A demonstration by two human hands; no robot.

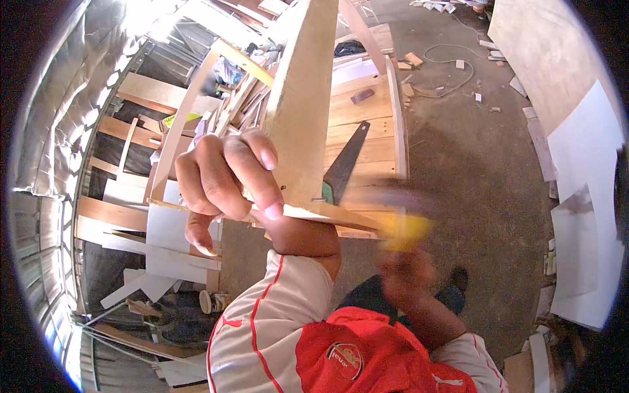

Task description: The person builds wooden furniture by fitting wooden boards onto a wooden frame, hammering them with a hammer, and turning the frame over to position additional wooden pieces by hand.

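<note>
My left hand (226,173) is curled over the edge of a wooden frame, its fingertips beside a pale upright wooden board (298,111). A small nail (320,200) sticks out near the board's lower end, right of my fingers. My right hand (406,275), smeared by motion, is closed on what looks like a hammer (406,229) with a yellow handle; its dark head is a blur. Behind the board, a handsaw (350,157) with a green handle lies on a plank-topped bench (360,111), its handle partly hidden by the frame.
A small dark block (362,96) lies on the bench. Offcuts and a cord (452,88) are scattered on the floor. Wooden slats (131,177) stand along the left wall, with a small tub (213,301) below. Large panels (590,209) lean at right.
</note>
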